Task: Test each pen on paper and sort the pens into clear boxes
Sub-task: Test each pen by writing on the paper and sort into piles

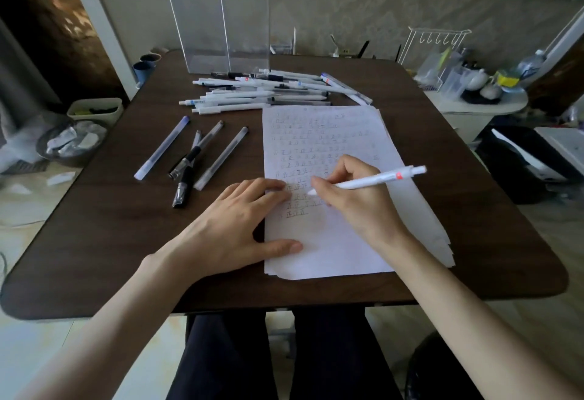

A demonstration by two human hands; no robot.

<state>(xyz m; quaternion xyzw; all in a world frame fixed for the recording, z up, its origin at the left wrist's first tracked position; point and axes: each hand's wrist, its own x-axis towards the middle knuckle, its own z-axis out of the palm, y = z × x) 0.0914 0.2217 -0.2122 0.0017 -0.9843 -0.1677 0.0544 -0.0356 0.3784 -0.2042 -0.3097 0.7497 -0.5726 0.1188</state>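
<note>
Here, a white pen [373, 180] is pinched in the curled fingers of the right hand [357, 203], tip on the paper stack [331, 251], whose left edge is pressed flat by the straight-fingered left hand [234, 219]. Two tall clear boxes [218, 14] are stood at the far edge of the table [110, 241], just behind a heap of white pens [271, 90]. A few loose pens [196, 155] are laid on bare wood left of the paper.

Head view looks down, close over the table [104, 226].

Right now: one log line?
phase: pen test | right hand: grips white pen, tip on paper | left hand: presses paper
</note>
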